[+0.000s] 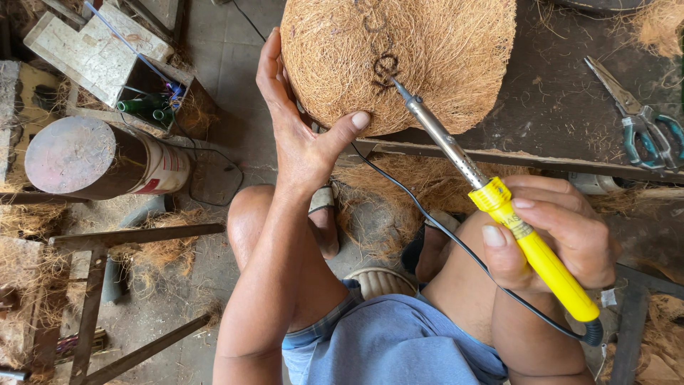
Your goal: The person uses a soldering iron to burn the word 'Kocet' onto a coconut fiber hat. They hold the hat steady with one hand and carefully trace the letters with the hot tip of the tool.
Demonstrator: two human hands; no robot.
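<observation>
A large round coconut-fibre form (427, 50) rests on a dark workbench (563, 107) at the top. My left hand (303, 128) grips its left lower edge, thumb pressed on the fibre. My right hand (563, 239) holds a yellow-handled soldering iron (499, 199); its metal tip touches dark burnt marks (385, 68) on the fibre surface. A black cord (442, 228) runs from the iron's handle across my lap.
Scissors with teal handles (641, 117) lie on the bench at right. A rusty cylinder (100, 157) and a wooden box with green bottles (146, 93) stand at left. A metal frame (114, 285) and loose fibre (399, 207) are on the floor by my knees.
</observation>
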